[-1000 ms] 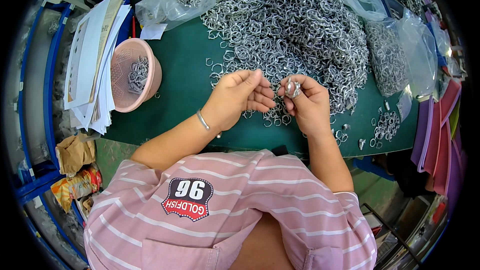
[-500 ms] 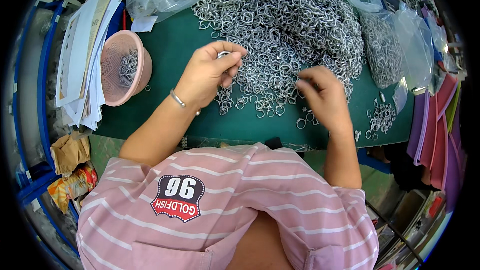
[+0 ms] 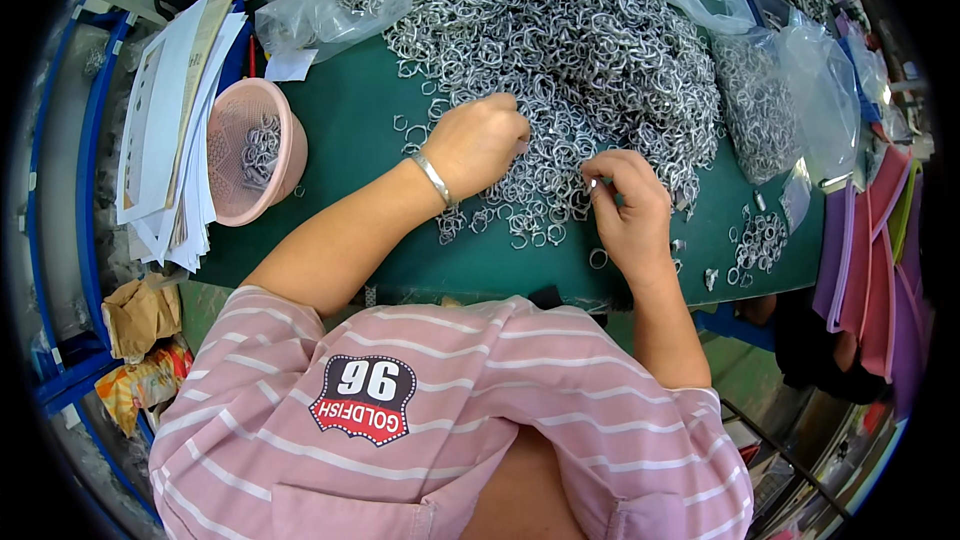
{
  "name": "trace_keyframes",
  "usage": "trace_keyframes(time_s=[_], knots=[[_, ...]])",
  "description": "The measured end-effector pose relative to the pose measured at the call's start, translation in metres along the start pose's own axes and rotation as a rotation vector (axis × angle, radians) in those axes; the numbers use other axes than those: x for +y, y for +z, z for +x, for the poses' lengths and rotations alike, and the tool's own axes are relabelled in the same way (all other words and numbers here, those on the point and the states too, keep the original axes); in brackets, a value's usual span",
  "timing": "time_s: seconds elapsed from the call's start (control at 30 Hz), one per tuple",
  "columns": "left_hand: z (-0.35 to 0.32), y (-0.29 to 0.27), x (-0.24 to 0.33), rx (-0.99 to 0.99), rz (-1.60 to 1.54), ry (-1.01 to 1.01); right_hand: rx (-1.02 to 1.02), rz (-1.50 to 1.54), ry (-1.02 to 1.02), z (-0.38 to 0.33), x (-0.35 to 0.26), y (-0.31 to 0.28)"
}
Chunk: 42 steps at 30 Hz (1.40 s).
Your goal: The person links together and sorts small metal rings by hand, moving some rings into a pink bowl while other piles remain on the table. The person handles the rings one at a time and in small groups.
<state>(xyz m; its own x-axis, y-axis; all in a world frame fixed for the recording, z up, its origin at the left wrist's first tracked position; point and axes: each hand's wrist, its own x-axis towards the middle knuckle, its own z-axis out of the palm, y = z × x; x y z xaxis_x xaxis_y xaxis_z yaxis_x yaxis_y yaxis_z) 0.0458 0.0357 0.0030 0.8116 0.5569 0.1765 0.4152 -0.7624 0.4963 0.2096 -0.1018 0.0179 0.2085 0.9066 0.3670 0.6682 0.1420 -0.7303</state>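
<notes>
A big heap of silver metal rings [image 3: 600,50] covers the far middle of the green table [image 3: 345,155]. My left hand [image 3: 478,143], a silver bangle at its wrist, lies over the heap's near left edge. Its fingers curl in with the back of the hand up, which hides whatever they hold. To the right, my right hand [image 3: 634,212] is closed in a pinch at the heap's near edge. A tiny bright spot shows at its fingertips, too small to name. One loose ring [image 3: 598,258] lies just left of that hand's wrist.
At left stands a pink plastic basket [image 3: 294,155] with rings inside, beside stacked papers [image 3: 160,130]. A small ring pile [image 3: 760,242] and a clear bag of rings [image 3: 765,110] are at right. Coloured sheets [image 3: 868,270] hang at the right edge.
My left hand has moved right and turned knuckles up; a shiny ring showed in its fingers before. My right hand has shifted slightly nearer and closed its fingers into a pinch.
</notes>
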Motion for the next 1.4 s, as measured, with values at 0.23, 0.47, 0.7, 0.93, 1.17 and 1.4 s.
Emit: trace_keyframes(time_s=[0.23,0.47,0.7,0.93,1.17,1.4], knots=[[-0.013,-0.013,0.011,0.096,-0.818,-0.416,0.024,-0.017,0.038,0.011,0.001,0.01],[-0.024,-0.02,0.012,0.018,-1.559,-0.772,-0.059,-0.283,-0.117,0.018,0.009,0.028],[-0.029,-0.022,0.011,-0.085,-1.91,-0.801,-0.102,-0.292,-0.148,0.019,0.009,0.019],[-0.031,-0.02,0.014,-0.078,-1.861,-0.785,0.085,0.358,0.207,0.004,0.004,0.023],[-0.035,-0.018,0.016,-0.122,-1.716,-0.701,0.112,0.71,0.334,0.0,-0.003,0.028],[-0.037,-0.012,0.015,-0.084,-1.921,-0.676,0.055,0.307,0.153,0.009,-0.001,0.021]])
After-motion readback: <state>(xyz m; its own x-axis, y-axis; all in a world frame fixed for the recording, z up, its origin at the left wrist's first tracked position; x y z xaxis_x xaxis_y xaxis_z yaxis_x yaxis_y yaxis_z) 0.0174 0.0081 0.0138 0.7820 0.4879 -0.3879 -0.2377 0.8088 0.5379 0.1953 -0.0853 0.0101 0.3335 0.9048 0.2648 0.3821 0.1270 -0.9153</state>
